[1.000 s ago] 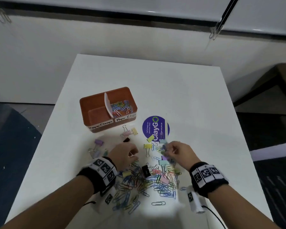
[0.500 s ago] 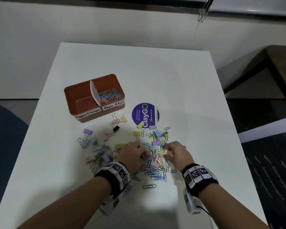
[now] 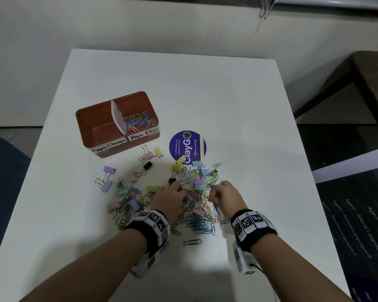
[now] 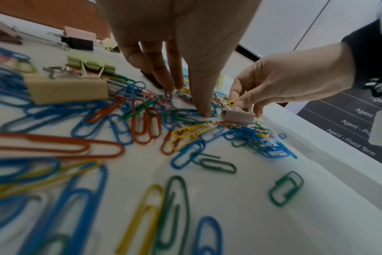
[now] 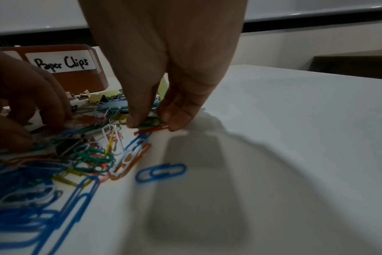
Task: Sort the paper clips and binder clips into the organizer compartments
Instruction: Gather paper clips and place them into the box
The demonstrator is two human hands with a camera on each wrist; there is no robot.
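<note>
Head view: both hands have dropped from above the heap a second ago right into it; left hand (image 3: 171, 198) sits on the middle of the mixed pile (image 3: 196, 203), right hand (image 3: 224, 196) at its right edge, so another round of picking has begun; the camera has also shifted, the orange organizer (image 3: 118, 127) lying differently in frame. Its "Paper Clips" compartment (image 3: 140, 122) holds a coloured bunch, the "Paper Clamps" compartment (image 3: 100, 131) looks bare, so sorting seems early; binder clips (image 3: 109, 170) lie scattered on the white surface (image 3: 227, 101) between organizer and pile, some touching the round purple sticker (image 3: 187, 147). Fingertips of both hands are hidden behind knuckles here.

Left wrist view: left hand fingers (image 4: 204, 110) point down, straight, tips pressing on paper clips, apart and holding nothing I can see; a purple clip by the middle fingers may be touched, too blurred to say; right hand hovers over a mauve binder clip (image 4: 239, 116).

Right wrist view: right hand thumb and finger are closed together round a green paper clip (image 5: 152, 121) with a red paper clip (image 5: 152, 129) just under it; whether it is lifted off the surface I cannot tell; left hand is a dark blur at frame edge.
</note>
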